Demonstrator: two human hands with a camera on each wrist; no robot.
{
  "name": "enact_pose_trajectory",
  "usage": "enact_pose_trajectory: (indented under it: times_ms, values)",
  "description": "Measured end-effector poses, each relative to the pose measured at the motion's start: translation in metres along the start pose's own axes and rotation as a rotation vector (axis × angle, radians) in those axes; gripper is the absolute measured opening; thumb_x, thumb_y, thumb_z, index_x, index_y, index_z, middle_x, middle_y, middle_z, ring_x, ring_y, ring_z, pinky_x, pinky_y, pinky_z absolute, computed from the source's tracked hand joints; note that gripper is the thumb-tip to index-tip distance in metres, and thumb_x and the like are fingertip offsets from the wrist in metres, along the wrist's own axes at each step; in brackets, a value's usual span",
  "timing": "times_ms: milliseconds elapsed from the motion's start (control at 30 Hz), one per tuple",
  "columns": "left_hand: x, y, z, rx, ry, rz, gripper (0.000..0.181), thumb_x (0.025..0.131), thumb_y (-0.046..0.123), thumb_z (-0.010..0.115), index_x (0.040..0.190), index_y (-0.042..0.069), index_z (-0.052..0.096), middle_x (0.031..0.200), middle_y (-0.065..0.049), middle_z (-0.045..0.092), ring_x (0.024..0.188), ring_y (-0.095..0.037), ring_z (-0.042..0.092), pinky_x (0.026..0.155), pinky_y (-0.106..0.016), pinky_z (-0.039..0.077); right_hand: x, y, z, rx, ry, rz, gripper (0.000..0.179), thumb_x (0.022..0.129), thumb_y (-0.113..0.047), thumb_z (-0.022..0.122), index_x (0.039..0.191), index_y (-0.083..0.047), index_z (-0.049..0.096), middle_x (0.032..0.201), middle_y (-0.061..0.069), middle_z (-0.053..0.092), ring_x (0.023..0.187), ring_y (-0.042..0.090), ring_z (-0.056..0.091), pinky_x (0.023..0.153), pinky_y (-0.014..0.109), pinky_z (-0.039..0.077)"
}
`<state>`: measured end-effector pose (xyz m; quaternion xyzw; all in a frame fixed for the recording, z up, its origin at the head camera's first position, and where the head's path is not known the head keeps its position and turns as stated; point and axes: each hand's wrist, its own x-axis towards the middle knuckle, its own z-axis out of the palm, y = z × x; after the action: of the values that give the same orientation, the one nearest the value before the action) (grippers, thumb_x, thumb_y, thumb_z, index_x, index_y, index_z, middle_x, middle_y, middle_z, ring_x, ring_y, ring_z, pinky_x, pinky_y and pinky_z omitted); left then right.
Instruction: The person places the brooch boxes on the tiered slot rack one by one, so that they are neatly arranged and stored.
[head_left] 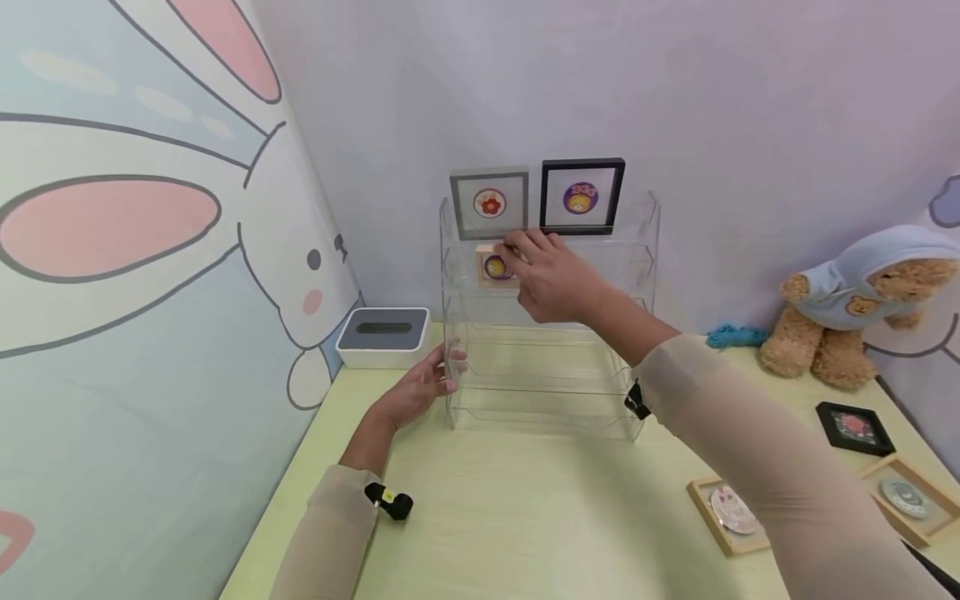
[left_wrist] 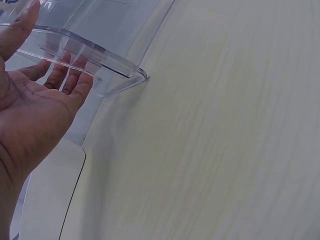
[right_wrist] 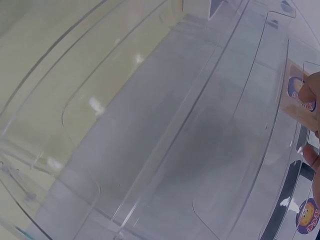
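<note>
A clear acrylic tiered rack (head_left: pixel 547 389) stands on the table against the wall. My left hand (head_left: pixel 411 393) grips its left side panel low down, thumb and fingers on either side of the clear edge (left_wrist: pixel 107 61). Up at the second tier, my right hand (head_left: pixel 558 279) holds a small light-wood frame (head_left: pixel 487 277) with a purple bear badge by its right side. In the right wrist view that small frame (right_wrist: pixel 299 116) shows partly behind the fingers. Above it on the top tier stand a grey frame (head_left: pixel 491 234) with a red flower badge and a black frame (head_left: pixel 577 229) with a bear badge.
A white tissue box (head_left: pixel 382 358) with a grey lid sits left of the rack. To the right are a teddy bear (head_left: pixel 847 317) in a blue hoodie, a blue item (head_left: pixel 737 336), a black frame (head_left: pixel 855 427) and two wooden frames (head_left: pixel 708 517), lying flat.
</note>
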<state>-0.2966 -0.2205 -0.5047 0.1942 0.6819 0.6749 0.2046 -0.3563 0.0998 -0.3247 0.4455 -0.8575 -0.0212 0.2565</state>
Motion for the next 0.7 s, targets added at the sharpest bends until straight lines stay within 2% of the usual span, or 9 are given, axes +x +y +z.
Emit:
enact_pose_trajectory:
  times_ms: [167,433,700]
  values:
    - [0.001,0.000,-0.001,0.006,0.000,-0.005,0.093,0.107,0.009,0.066,0.178,0.010,0.005,0.177,-0.029,0.019,0.165,-0.041,0.025,0.129,-0.056,0.028,-0.001,-0.001,0.002,0.003,0.014,-0.005,0.069,0.100,-0.020,0.070,0.164,-0.002,0.048,0.159,0.021,0.049,0.134,0.042,0.048,0.110,0.061,0.048]
    - [0.000,0.003,0.000,0.010,-0.002,-0.004,0.091,0.106,0.003,0.060,0.178,0.013,0.006,0.178,-0.029,0.022,0.166,-0.042,0.024,0.131,-0.066,0.021,-0.004,0.000,0.001,0.024,0.040,-0.022,0.068,0.102,-0.025,0.069,0.163,-0.004,0.048,0.158,0.021,0.049,0.132,0.041,0.048,0.110,0.061,0.046]
    - [0.000,0.003,0.003,0.012,0.001,-0.003,0.085,0.106,-0.003,0.053,0.178,0.013,0.010,0.177,-0.033,0.020,0.164,-0.043,0.025,0.130,-0.064,0.023,-0.022,0.009,-0.010,0.115,0.169,-0.014,0.068,0.101,-0.024,0.074,0.162,-0.007,0.051,0.160,0.020,0.051,0.137,0.044,0.052,0.114,0.067,0.045]
